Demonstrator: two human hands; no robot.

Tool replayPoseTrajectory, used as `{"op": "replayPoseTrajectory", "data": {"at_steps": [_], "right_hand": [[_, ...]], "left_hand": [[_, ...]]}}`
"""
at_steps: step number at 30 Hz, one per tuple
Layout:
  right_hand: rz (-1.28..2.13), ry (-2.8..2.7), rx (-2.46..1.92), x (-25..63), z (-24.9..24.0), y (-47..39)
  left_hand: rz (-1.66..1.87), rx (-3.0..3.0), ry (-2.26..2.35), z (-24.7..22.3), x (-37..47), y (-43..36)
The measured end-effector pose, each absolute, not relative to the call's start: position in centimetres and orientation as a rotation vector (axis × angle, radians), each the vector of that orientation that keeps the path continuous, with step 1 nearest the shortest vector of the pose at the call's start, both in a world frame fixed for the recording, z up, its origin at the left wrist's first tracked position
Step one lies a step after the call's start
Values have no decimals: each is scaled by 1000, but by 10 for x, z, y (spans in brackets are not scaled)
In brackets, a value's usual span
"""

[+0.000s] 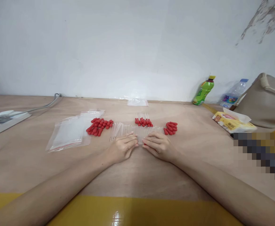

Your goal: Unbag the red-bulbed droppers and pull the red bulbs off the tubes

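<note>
A row of thin clear glass tubes (122,128) lies across the middle of the table. My left hand (125,146) rests at the row's near edge, fingers together over the tubes. Facing it, my right hand (159,146) has its fingers closed at the same edge, with a bit of red at its fingertips. What either hand pinches is too small to make out. Red rubber bulbs lie in a left pile (98,126), a middle group (143,122) behind the tubes and a right pile (171,128).
Clear zip bags (68,133) lie on the left, and another bag (137,102) by the wall. Far left is a power strip (14,118) with cables. To the right are a green bottle (203,92), a clear bottle (233,94), a tissue pack (233,123) and a grey-brown bag (260,103).
</note>
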State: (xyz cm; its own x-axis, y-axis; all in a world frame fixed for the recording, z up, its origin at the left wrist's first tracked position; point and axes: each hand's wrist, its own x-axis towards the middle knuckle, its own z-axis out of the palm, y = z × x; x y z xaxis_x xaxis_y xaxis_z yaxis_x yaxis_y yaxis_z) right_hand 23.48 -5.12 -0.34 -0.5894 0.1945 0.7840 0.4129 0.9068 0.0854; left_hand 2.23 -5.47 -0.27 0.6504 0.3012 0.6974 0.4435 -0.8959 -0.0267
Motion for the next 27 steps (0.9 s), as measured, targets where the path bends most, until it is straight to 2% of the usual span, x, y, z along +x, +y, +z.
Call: {"op": "replayPoseTrajectory", "data": {"at_steps": [17,22,27], "right_hand": [[-503,-2220,-325,251,-3,-53],[-450,-2089,-569,274,-1,-49],[-510,-1975,-805,290,3,-42]], "left_hand": [[-1105,-2683,-630,-3,14,-56],[-1197,-2476,-807,1,-4,-49],[-1134,-2297,-1063,5,-12,-40]]}}
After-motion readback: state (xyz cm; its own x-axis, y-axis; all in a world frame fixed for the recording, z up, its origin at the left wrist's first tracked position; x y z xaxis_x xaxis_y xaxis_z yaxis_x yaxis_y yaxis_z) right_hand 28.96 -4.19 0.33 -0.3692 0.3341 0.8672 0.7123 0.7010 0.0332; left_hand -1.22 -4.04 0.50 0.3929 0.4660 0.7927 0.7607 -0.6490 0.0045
